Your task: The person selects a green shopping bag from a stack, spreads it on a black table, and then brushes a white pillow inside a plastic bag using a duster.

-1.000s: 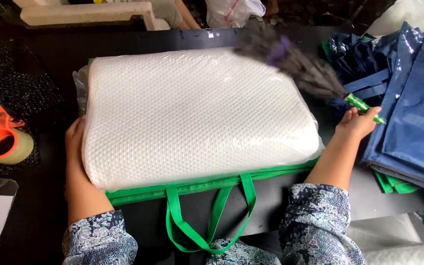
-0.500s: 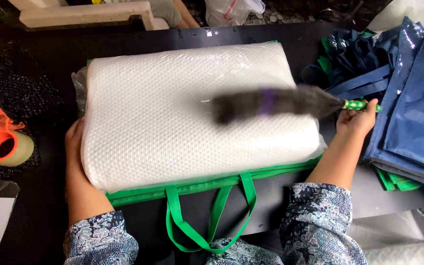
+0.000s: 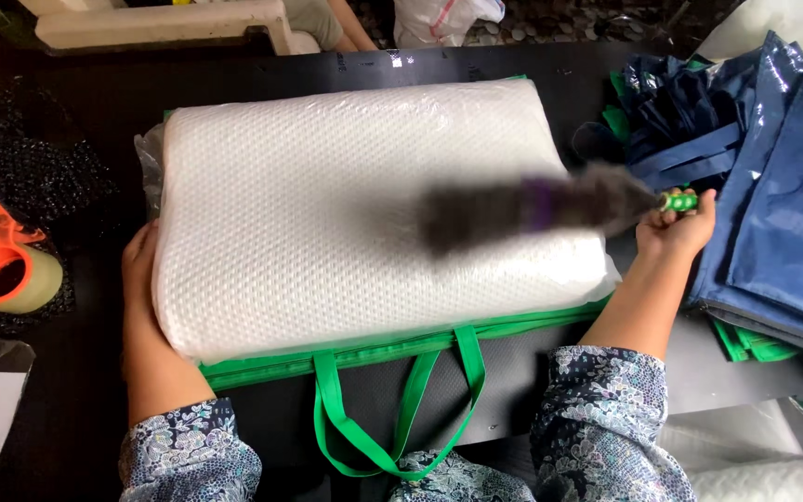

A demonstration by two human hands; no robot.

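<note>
Head view, one moment. White foam pillow (image 3: 364,214) in clear plastic wrap lies flat on a green bag (image 3: 401,349), which lies on the dark table (image 3: 513,65); the bag's green handle loops (image 3: 392,409) hang toward the person at the near edge. Left hand (image 3: 138,279) lies flat against the pillow's left end, fingers extended along the side — an open-palmed press, nothing grasped. Right hand (image 3: 676,223) sits at the pillow's right end, grip clenched around the green handle of a grey feather duster (image 3: 532,206). The duster head lies across the right half of the pillow's top, pointing left, with a purple band near its middle; it is motion-blurred, so whether the feathers touch the wrap cannot be told. Both forearms wear blue floral-print sleeves (image 3: 606,418). To the right of the pillow, a heap of dark blue bags (image 3: 773,204) with green ones showing beneath its lower edge. At far left on the table — an orange tape dispenser (image 3: 2,270) holding a roll of tape, well apart from the left hand. A pale bench-like form (image 3: 160,23) stands beyond the table's far edge.
</note>
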